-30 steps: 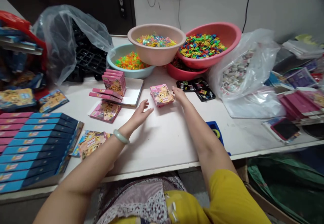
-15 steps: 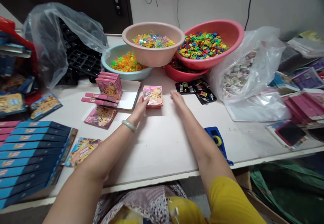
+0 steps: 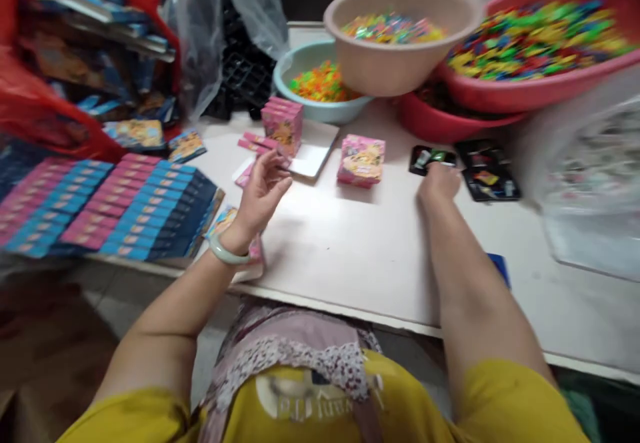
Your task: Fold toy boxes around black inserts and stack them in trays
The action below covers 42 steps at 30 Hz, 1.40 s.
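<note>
My right hand (image 3: pixel 441 184) is closed at the near edge of a small black plastic tray (image 3: pixel 421 159) with small coloured items in it; its fingertips are partly hidden. Other filled black trays (image 3: pixel 493 186) lie just right of it. My left hand (image 3: pixel 263 196), a pale bangle at its wrist, hovers palm inward with fingers loosely curled and thumb apart, holding nothing visible. Behind it are thin pink boxes (image 3: pixel 257 143) and a standing row of pink boxes (image 3: pixel 283 123). A stack of pink picture boxes (image 3: pixel 361 161) sits on the table between my hands.
Basins of small coloured plastic pieces stand at the back: light blue (image 3: pixel 287 83), beige (image 3: pixel 400 69), red-pink (image 3: pixel 545 96). Pink and blue boxes (image 3: pixel 145 209) line the left, beside a red bag (image 3: pixel 90 129). A clear bag (image 3: pixel 590 163) lies right. A blue tape dispenser (image 3: pixel 500 268) is near my right forearm.
My left hand has let go of the pink box stack and moved left toward me. My right hand has reached right to the black tray. The view has swung left and down.
</note>
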Tool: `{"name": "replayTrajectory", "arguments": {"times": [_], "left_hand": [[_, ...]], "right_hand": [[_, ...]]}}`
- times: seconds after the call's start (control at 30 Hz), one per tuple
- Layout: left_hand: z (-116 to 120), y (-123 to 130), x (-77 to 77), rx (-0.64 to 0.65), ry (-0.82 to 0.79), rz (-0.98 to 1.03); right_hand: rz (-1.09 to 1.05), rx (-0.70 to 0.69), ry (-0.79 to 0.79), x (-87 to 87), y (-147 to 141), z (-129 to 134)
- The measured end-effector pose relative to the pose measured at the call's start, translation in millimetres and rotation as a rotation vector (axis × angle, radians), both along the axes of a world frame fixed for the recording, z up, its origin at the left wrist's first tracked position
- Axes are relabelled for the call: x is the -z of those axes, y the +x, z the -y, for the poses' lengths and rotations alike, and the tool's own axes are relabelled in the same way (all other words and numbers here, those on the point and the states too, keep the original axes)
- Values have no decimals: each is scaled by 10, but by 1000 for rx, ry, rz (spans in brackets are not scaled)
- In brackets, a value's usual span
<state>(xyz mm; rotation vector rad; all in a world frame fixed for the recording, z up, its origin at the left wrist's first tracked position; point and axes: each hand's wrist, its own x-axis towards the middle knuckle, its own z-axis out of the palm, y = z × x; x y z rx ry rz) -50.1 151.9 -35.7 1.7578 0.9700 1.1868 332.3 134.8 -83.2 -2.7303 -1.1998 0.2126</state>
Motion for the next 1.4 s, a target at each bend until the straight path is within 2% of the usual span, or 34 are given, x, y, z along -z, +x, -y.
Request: {"name": "replayTrajectory", "arguments": {"times": [0.1, 0.2, 0.3, 0.47, 0.57, 0.73, 0.8, 0.9, 0.97, 1.03, 1.1, 1.13, 1.23, 1.27, 1.33, 1.4], "left_hand": [[313, -661, -204, -42, 73, -236], [699, -1169, -244, 104, 90, -568], [1040, -1489, -67, 225, 145, -791], [1339, -1685, 356, 185, 244, -877], [1381, -1668, 444, 181, 328, -865], [1273, -1453, 349, 198, 401, -875], [1171, -1298, 306, 285, 425, -1010], [987, -1074, 249, 494, 424, -1237], [858, -984, 174, 593, 449, -1301], [728, -951, 39, 620, 508, -1277], [607, -933, -144, 567, 586, -1155], [559, -910, -235, 502, 629, -1056], [503, -721, -383, 189, 751, -654], [517, -621, -365, 88, 763, -524], [585, -411, -222, -35, 746, -350], [692, -260, 15, -35, 708, -318]], "right_hand": [[15, -31, -83, -22, -173, 136], [59, -81, -168, -4, -364, 336], [55, -123, -215, -7, -583, 607], [83, -192, -238, -136, -984, 1152], [61, -282, -222, -197, -1196, 1419], [56, -394, -164, -162, -1463, 1651], [48, -412, -131, -153, -1529, 1701], [-43, -455, -23, -159, -1498, 1750], [-107, -483, 94, -155, -1380, 1763], [-126, -543, 200, -129, -1230, 1759], [-113, -646, 252, -80, -1115, 1740], [-104, -697, 250, -50, -1084, 1725], [-85, -748, 184, 44, -1094, 1671], [-83, -739, 161, 73, -1117, 1654], [-85, -717, 144, 122, -1163, 1632], [-84, -706, 157, 157, -1193, 1624]]}}
